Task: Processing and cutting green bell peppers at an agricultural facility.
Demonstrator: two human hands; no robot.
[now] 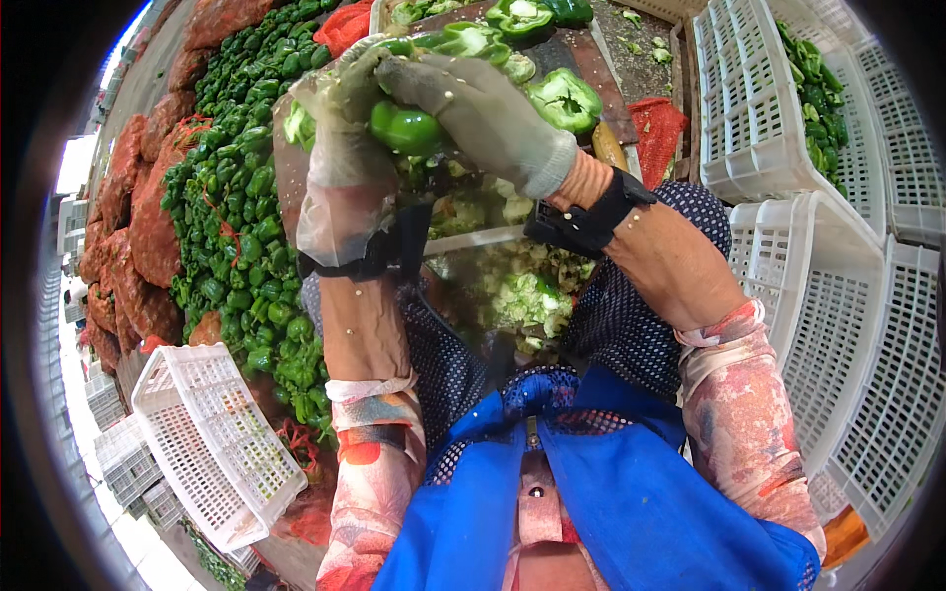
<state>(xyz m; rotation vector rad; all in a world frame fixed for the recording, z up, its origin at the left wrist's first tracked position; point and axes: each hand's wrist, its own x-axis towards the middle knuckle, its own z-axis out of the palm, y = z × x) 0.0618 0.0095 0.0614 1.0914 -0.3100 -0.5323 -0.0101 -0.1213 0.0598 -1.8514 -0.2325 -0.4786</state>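
Note:
A green bell pepper (pixel 406 130) is held between my two gloved hands above the work board. My left hand (pixel 345 113), in a thin clear plastic cover over a glove, has its fingers curled round the pepper's left side. From the right, my right hand (pixel 483 118) in a grey glove closes over its top; the fingertips of both hands meet there and are partly hidden. Just right of my right hand lies a hollowed pepper piece (pixel 567 101). Beyond my hands, an opened pepper (pixel 518 16) shows its pale inside. Pale seeds cling to both gloves.
Pepper cores and scraps (pixel 532 303) lie below the board, between my knees. A long heap of green peppers (pixel 251 246) and red mesh sacks (pixel 148 197) spread on the left. White crates stand at lower left (pixel 212 443) and right (pixel 749 98). Red netting (pixel 658 138) lies beside the board.

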